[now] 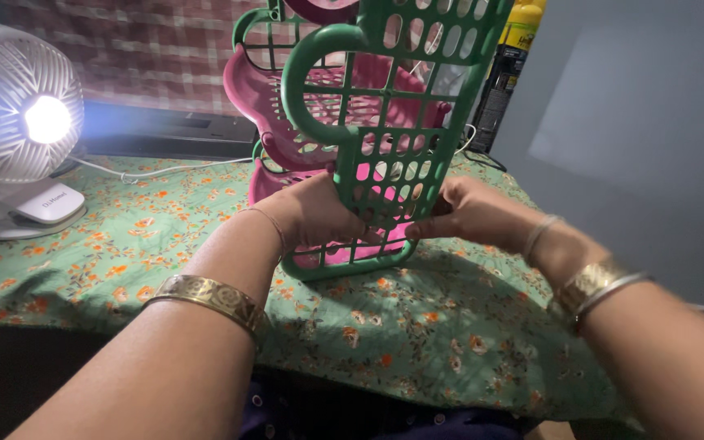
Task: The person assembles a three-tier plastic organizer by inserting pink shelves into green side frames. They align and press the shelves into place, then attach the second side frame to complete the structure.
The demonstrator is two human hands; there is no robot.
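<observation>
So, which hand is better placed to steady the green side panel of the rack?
Probably the left hand: it wraps the green lattice panel at its lower edge, beside the pink trays. The right hand touches it only with fingertips.

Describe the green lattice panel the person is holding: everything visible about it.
The green lattice panel looks like moulded plastic, a grid of oblong slots with a thick rounded frame and a looped handle-like curve on its left edge. It stands upright, tilted slightly, its lower end near the flowered tablecloth, its top cut off by the picture. The left hand and right hand grip its lower part from either side. Pink baskets sit directly behind it, showing through the slots.
</observation>
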